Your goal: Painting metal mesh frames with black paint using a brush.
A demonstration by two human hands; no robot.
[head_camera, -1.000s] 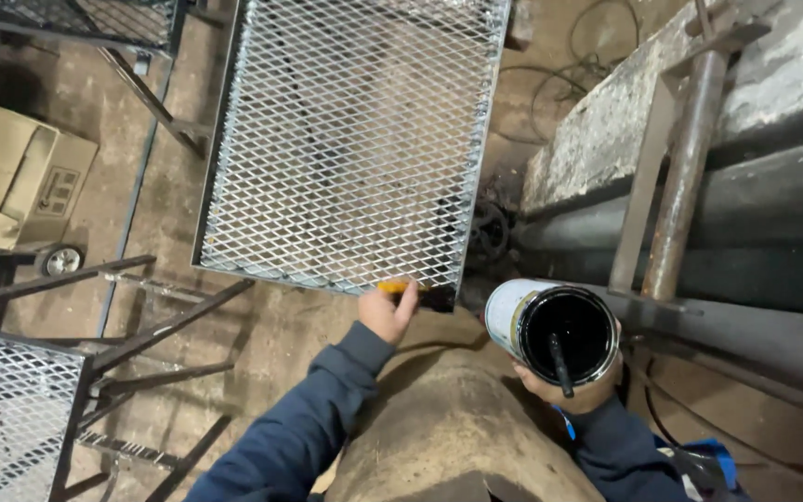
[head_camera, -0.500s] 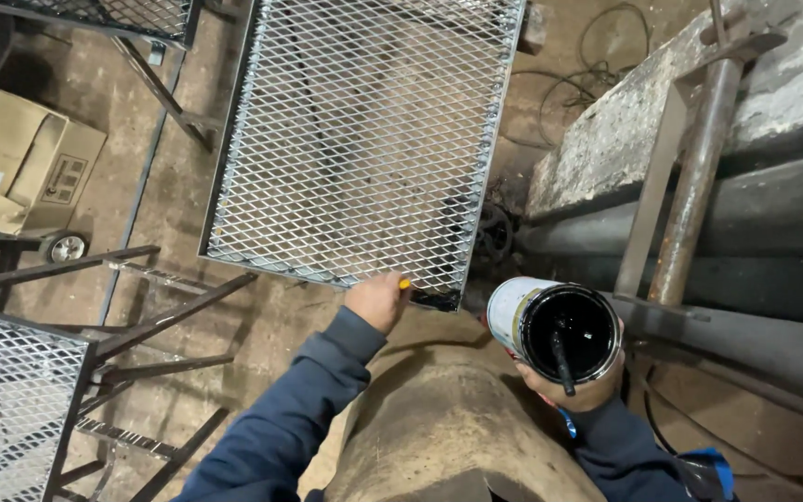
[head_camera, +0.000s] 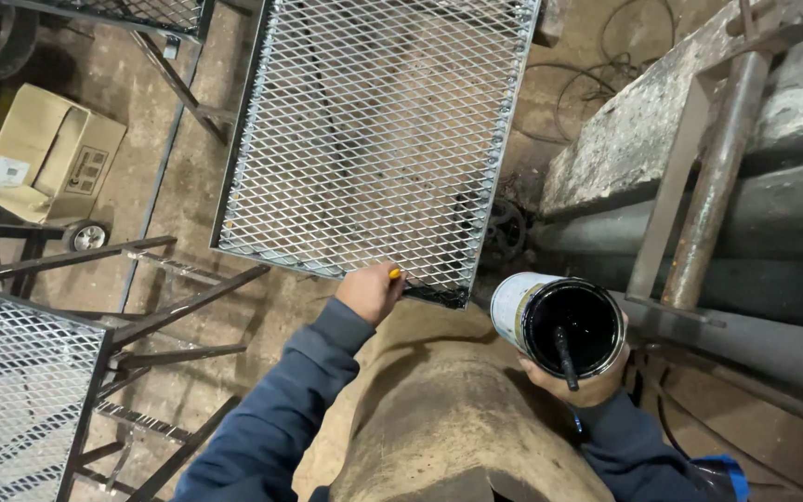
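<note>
Black paint fills the open paint can (head_camera: 564,321), which the right hand (head_camera: 576,383) cups from below, fingers wrapped round its pale side, the grip closed on the can. A dark stick (head_camera: 564,357) stands in the paint, leaning against the near rim. The can is tilted so its mouth faces up toward the camera, just right of the mesh panel's near corner.

The left hand (head_camera: 370,292) is closed round a small tool with a yellow tip (head_camera: 394,273); only that tip shows past the fingers, so what kind of tool it is cannot be told. The hand sits at the lower edge of the metal mesh panel (head_camera: 374,130), touching or almost touching its dark frame near the corner. The mesh is light grey, while the frame along the near edge looks darker.

Both sleeves are dark blue. A second mesh panel (head_camera: 16,390) on a dark steel frame stands at lower left, and a cardboard box (head_camera: 48,158) lies on the dirty floor beyond it. Rusty steel bars (head_camera: 717,177) lean against a concrete ledge on the right.
</note>
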